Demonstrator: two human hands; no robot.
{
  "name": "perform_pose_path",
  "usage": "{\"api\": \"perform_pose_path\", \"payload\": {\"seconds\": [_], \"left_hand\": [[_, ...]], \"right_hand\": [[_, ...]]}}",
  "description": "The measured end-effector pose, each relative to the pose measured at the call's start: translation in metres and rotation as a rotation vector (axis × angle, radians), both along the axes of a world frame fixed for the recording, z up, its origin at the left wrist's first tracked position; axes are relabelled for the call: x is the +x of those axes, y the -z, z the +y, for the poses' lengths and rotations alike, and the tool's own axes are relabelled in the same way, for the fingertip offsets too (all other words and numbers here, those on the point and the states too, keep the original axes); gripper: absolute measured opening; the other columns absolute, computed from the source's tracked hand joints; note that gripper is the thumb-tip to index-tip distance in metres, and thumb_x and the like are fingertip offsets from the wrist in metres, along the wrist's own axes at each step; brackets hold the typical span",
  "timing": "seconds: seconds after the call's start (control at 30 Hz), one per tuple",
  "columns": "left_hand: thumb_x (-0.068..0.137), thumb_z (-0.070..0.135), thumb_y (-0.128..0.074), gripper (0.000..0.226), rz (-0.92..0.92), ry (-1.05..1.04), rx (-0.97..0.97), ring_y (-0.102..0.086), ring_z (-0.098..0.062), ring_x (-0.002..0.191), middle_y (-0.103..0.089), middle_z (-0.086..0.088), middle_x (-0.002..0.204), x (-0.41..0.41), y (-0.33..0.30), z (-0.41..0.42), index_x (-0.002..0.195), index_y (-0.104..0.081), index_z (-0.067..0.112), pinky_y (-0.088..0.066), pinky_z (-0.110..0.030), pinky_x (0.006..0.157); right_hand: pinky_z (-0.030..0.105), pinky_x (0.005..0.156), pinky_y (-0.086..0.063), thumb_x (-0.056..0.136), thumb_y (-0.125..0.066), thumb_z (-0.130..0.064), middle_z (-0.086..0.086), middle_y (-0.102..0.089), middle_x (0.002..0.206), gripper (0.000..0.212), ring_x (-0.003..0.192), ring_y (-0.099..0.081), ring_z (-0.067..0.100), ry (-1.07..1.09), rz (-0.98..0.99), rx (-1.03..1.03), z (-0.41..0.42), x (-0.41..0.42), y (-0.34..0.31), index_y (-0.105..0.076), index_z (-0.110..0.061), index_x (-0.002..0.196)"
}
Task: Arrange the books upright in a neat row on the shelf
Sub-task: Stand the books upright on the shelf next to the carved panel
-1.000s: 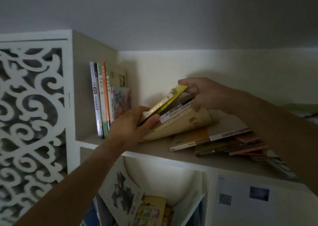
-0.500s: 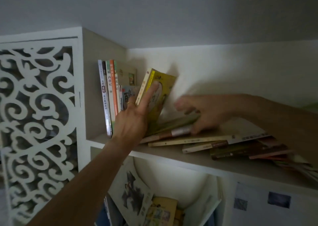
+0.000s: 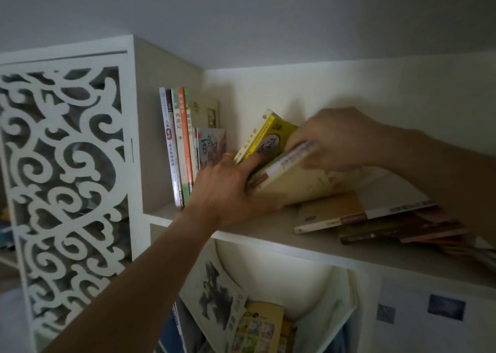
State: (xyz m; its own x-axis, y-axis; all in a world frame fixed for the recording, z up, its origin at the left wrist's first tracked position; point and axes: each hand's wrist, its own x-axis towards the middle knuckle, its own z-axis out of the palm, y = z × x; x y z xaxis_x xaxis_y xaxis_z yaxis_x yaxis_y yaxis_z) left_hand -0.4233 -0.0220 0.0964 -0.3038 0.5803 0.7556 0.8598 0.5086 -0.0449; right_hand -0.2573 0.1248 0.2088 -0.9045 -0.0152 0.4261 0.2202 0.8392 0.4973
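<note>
On the white shelf (image 3: 268,234) we see one yellow paperback (image 3: 271,135) and one cream paperback (image 3: 298,180) tilted; our left hand (image 3: 228,189) presses them with straight fingers, our right hand (image 3: 335,140) grips the cream one. Beside them, seven books (image 3: 185,143) stand upright.

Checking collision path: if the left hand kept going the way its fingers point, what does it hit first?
The left hand points up and back; its fingers already touch the leaning yellow book. Past that, probably the shelf's back wall, though depth is unclear.

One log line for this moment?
left hand: braces yellow book | right hand: tilts up cream book | flat pile: remains
</note>
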Motion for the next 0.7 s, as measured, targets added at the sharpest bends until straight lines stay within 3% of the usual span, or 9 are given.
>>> {"api": "perform_pose_path", "payload": {"seconds": [0.1,0.17,0.27,0.33,0.4,0.47,0.53,0.6,0.7], "left_hand": [[0.089,0.071,-0.057,0.070,-0.065,-0.071,0.175,-0.065,-0.038,0.103,-0.055,-0.012,0.134,-0.003,0.004,0.009,0.147,-0.034,0.040,-0.056,-0.046,0.076],[0.095,0.060,-0.057,0.057,-0.108,-0.091,0.342,-0.067,-0.035,0.094,-0.057,-0.012,0.126,-0.002,0.006,0.010,0.142,-0.039,0.033,-0.056,-0.044,0.071],[0.095,0.055,-0.057,0.051,-0.186,-0.074,0.506,-0.066,-0.032,0.086,-0.057,-0.010,0.118,-0.005,0.007,0.006,0.135,-0.037,0.032,-0.056,-0.042,0.070],[0.095,0.058,-0.056,0.056,-0.180,-0.066,0.522,-0.068,-0.029,0.085,-0.058,-0.009,0.117,-0.010,0.008,0.002,0.138,-0.034,0.031,-0.056,-0.038,0.069],[0.090,0.069,-0.052,0.079,-0.163,-0.046,0.478,-0.070,-0.027,0.093,-0.059,-0.010,0.127,-0.013,0.009,-0.003,0.152,-0.029,0.026,-0.057,-0.037,0.074],[0.080,0.075,-0.055,0.110,-0.177,0.019,0.438,-0.067,-0.028,0.109,-0.051,-0.013,0.144,-0.014,0.012,-0.006,0.163,-0.008,0.021,-0.058,-0.040,0.085],[0.079,0.064,-0.073,0.129,-0.151,0.090,0.417,-0.059,-0.029,0.126,-0.035,-0.013,0.161,-0.015,0.017,-0.010,0.162,0.016,0.021,-0.056,-0.042,0.095],[0.076,0.053,-0.082,0.138,-0.139,0.196,0.430,-0.057,-0.026,0.132,-0.024,-0.006,0.168,-0.017,0.023,-0.015,0.160,0.023,0.022,-0.055,-0.039,0.099],[0.075,0.048,-0.085,0.139,-0.221,0.287,0.535,-0.072,-0.022,0.108,-0.055,-0.008,0.149,-0.018,0.031,-0.021,0.160,0.021,0.020,-0.059,-0.036,0.090]], "right_hand": [[0.052,0.109,-0.036,0.071,-0.081,-0.033,0.010,-0.060,0.126,0.060,0.117,-0.054,0.036,-0.097,0.570,0.167,-0.002,-0.030,0.015,-0.063,-0.023,0.126],[0.051,0.096,-0.046,0.073,-0.081,-0.043,0.016,-0.044,0.140,0.083,0.123,-0.047,0.038,-0.028,0.803,-0.126,-0.004,-0.051,0.028,-0.043,-0.018,0.142],[0.047,0.098,-0.053,0.058,-0.075,-0.081,0.002,-0.046,0.141,0.120,0.128,-0.050,0.027,-0.082,0.577,-1.121,-0.020,-0.080,0.042,-0.022,-0.025,0.150],[0.042,0.093,-0.052,0.049,-0.074,-0.089,-0.009,-0.055,0.135,0.120,0.124,-0.054,0.020,-0.217,0.338,-1.457,-0.037,-0.096,0.048,-0.032,-0.032,0.146],[0.037,0.091,-0.050,0.055,-0.076,-0.085,-0.015,-0.058,0.128,0.103,0.120,-0.057,0.017,-0.301,0.263,-1.433,-0.048,-0.110,0.056,-0.041,-0.037,0.139],[0.042,0.093,-0.055,0.058,-0.075,-0.083,-0.014,-0.062,0.121,0.094,0.111,-0.064,0.017,-0.281,0.224,-1.468,-0.054,-0.119,0.065,-0.045,-0.038,0.134],[0.043,0.091,-0.059,0.048,-0.074,-0.091,-0.009,-0.067,0.120,0.105,0.105,-0.069,0.018,-0.236,0.169,-1.513,-0.053,-0.121,0.075,-0.052,-0.035,0.134],[0.038,0.088,-0.060,0.043,-0.073,-0.094,-0.012,-0.068,0.118,0.109,0.103,-0.069,0.013,-0.232,0.166,-1.485,-0.051,-0.117,0.082,-0.053,-0.034,0.132],[0.038,0.093,-0.057,0.057,-0.073,-0.082,-0.013,-0.063,0.118,0.100,0.107,-0.066,0.011,-0.289,0.204,-1.446,-0.054,-0.107,0.093,-0.041,-0.036,0.139]]}}
